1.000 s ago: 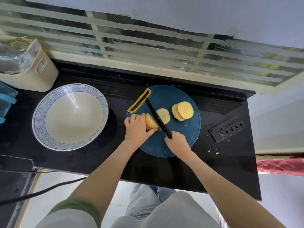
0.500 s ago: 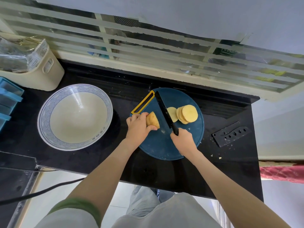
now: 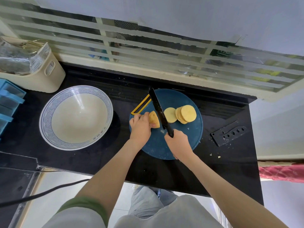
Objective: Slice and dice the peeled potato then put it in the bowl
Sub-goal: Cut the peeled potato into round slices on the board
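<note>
On the round blue cutting board [image 3: 190,137] my left hand [image 3: 140,127] grips the remaining end of the peeled potato [image 3: 154,119]. My right hand [image 3: 178,142] holds the handle of a black knife [image 3: 158,109], whose blade lies just right of the potato end. One loose slice [image 3: 170,115] lies flat right of the blade, and a leaning stack of several slices [image 3: 186,114] stands beyond it. The wide white bowl [image 3: 47,116] with a blue patterned rim sits on the counter to the left, with nothing in it.
A yellow peeler [image 3: 141,104] lies at the board's far left edge. A black knife sheath [image 3: 229,133] rests on the black counter at the right. A beige basket [image 3: 49,76] and blue drawers [image 3: 8,102] stand at the far left. A window runs behind.
The knife lifted out of its cut, swung further from me and stands beside the potato end again. One fresh slice lies apart by the stack. My left hand kept its hold.
</note>
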Action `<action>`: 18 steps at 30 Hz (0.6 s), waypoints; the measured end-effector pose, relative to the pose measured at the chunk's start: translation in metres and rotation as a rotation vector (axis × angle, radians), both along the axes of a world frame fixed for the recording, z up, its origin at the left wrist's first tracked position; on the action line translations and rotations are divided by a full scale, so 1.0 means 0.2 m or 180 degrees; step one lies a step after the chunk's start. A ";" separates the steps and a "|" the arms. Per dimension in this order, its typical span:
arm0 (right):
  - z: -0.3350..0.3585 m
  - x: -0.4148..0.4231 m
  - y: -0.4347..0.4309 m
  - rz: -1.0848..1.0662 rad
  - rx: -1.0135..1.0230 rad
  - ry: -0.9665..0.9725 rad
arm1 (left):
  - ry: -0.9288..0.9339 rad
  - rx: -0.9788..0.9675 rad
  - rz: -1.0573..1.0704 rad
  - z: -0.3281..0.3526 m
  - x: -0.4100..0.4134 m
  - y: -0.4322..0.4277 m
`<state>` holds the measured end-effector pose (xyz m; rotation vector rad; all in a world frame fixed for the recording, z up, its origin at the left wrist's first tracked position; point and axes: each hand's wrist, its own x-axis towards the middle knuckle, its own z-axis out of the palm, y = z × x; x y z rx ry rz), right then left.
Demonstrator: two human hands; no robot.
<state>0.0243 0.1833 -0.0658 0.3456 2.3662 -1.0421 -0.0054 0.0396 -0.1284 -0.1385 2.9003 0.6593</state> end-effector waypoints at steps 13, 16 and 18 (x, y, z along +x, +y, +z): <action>0.00 0.01 -0.03 0.0126 0.0176 -0.0065 | 0.0179 -0.0041 0.0048 -0.02 0.01 0.02; 0.00 0.00 -0.03 0.0156 0.0180 -0.0164 | 0.0180 -0.0020 0.0045 -0.03 0.02 0.01; -0.01 0.00 -0.03 0.0204 0.0277 -0.0153 | 0.0171 -0.0011 0.0047 -0.03 0.02 0.01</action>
